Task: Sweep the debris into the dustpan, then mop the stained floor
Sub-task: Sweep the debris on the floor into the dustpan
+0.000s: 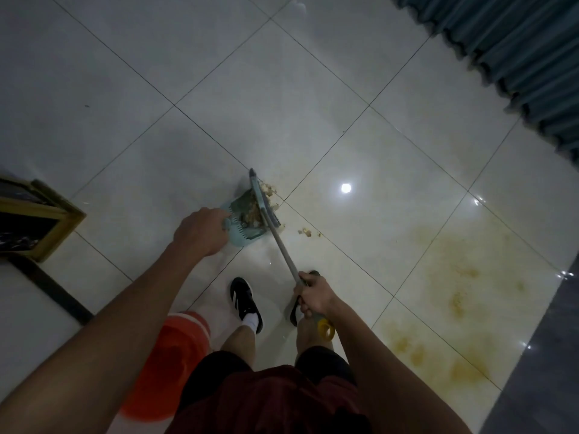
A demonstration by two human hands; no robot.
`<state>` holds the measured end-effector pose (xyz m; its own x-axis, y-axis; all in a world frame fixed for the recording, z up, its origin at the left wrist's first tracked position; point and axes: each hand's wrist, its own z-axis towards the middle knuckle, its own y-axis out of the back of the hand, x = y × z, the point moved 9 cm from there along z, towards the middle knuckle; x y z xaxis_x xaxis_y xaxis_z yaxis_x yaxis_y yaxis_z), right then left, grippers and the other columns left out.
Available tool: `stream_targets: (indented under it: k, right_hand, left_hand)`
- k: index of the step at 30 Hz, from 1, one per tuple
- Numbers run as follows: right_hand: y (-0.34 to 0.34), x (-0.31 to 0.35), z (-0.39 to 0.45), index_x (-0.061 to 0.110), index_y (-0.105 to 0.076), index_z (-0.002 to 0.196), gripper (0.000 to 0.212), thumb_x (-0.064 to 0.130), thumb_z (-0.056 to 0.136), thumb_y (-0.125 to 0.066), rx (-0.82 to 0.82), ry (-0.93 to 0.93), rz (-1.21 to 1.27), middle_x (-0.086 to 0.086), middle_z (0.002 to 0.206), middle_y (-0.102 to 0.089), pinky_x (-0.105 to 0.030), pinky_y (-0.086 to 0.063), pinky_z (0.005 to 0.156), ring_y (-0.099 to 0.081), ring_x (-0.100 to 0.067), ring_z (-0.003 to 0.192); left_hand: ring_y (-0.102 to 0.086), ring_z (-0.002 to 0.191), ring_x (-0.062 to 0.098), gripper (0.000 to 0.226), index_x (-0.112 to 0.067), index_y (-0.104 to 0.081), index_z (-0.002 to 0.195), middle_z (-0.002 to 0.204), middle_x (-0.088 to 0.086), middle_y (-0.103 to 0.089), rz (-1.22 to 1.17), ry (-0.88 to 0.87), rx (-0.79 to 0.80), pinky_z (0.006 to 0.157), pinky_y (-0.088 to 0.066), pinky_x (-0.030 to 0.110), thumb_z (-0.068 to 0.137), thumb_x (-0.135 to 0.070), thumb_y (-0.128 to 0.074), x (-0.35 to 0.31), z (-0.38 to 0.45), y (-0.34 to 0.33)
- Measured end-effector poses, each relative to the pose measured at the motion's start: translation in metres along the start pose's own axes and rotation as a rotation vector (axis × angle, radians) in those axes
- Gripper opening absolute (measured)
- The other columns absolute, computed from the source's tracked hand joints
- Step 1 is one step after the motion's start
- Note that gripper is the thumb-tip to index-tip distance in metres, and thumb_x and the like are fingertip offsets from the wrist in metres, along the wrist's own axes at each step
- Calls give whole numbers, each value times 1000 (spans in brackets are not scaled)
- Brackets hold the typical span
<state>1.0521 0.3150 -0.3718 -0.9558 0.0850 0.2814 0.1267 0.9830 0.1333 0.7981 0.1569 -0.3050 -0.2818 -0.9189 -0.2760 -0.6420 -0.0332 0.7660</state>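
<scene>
Glossy white floor tiles [313,89] carry yellow-brown stains [454,277]. Left hand [200,231] grips a light-blue plastic dustpan [241,236]; right hand [313,296] clasps a grey-handled broom [282,245], its head against pale debris crumbs [269,189] at the dustpan's mouth.

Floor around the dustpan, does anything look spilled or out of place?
Yes. Yellowish stains blotch the tiles to the right, unmopped. A few crumbs lie loose right of the dustpan, outside it, and more debris sits beyond the broom head.
</scene>
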Motion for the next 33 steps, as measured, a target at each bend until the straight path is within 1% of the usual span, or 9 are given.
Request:
stream_targets:
  k: [5, 10, 16, 20, 22, 23, 26, 30, 33]
  right_hand:
    - [8, 13, -14, 5, -39, 149, 50, -5, 100, -44, 13, 38, -5, -7, 69, -43, -19, -29, 32, -35, -9, 34]
    - [22, 25, -23, 11, -35, 153, 59, 0, 98, -50, 8, 45, -84, -9, 66, -46, -22, -34, 35, -38, -15, 42]
    - [28, 36, -18, 14, -36, 153, 69, 0, 91, -61, -28, 56, -100, -11, 65, -48, -23, -35, 37, -39, -16, 42]
    - [29, 51, -13, 14, -36, 153, 70, 0, 90, -60, -68, 99, -164, -10, 56, -49, -26, -38, 39, -41, -20, 42]
    - [31, 58, -10, 15, -37, 153, 67, 2, 91, -59, -94, 129, -203, -12, 65, -55, -26, -40, 40, -44, -19, 43]
    - [33, 61, -9, 15, -38, 152, 65, 4, 92, -59, -111, 150, -237, -14, 77, -61, -27, -42, 42, -47, -18, 46]
    - [34, 75, -6, 14, -45, 149, 57, 14, 94, -59, -183, 236, -428, -11, 105, -63, -29, -49, 58, -58, -18, 67]
    - [27, 97, 9, 14, -53, 141, 46, 15, 95, -53, -231, 280, -630, -11, 108, -63, -34, -56, 71, -64, -27, 87]
    - [22, 111, 31, 11, -56, 133, 42, 14, 92, -51, -252, 277, -780, -14, 112, -60, -43, -60, 80, -64, -31, 91]
  left_hand:
    - [-64, 86, 30, 22, -17, -72, 107, 101, 12, -71, -118, 62, -21, 75, -51, 33, 87, -19, -64, 13, -10, 11]
    - [-67, 94, 34, 24, -17, -74, 106, 103, 15, -71, -172, 109, -34, 78, -52, 35, 86, -19, -63, 36, -19, 20]
    - [-67, 90, 33, 20, -20, -75, 101, 97, 13, -71, -175, 128, -29, 74, -51, 32, 84, -20, -64, 50, -26, 24]
    - [-67, 87, 32, 11, -23, -71, 91, 90, 9, -68, -171, 119, -8, 71, -49, 31, 80, -22, -70, 53, -27, 26]
    - [-65, 84, 30, 13, -26, -68, 87, 89, 8, -66, -162, 119, 5, 70, -46, 29, 76, -24, -75, 55, -28, 28]
    - [-64, 83, 29, 14, -28, -65, 84, 87, 6, -64, -157, 121, 9, 69, -45, 29, 76, -24, -76, 57, -28, 30]
    - [-65, 84, 30, 19, -29, -56, 73, 88, 7, -65, -144, 132, 2, 68, -44, 29, 78, -24, -73, 67, -26, 32]
    - [-65, 81, 31, 28, -30, -50, 64, 85, 8, -65, -117, 125, -15, 68, -50, 32, 84, -21, -66, 75, -23, 33]
    - [-65, 79, 31, 25, -27, -51, 66, 80, 7, -62, -82, 119, -15, 68, -51, 33, 87, -19, -62, 75, -19, 33]
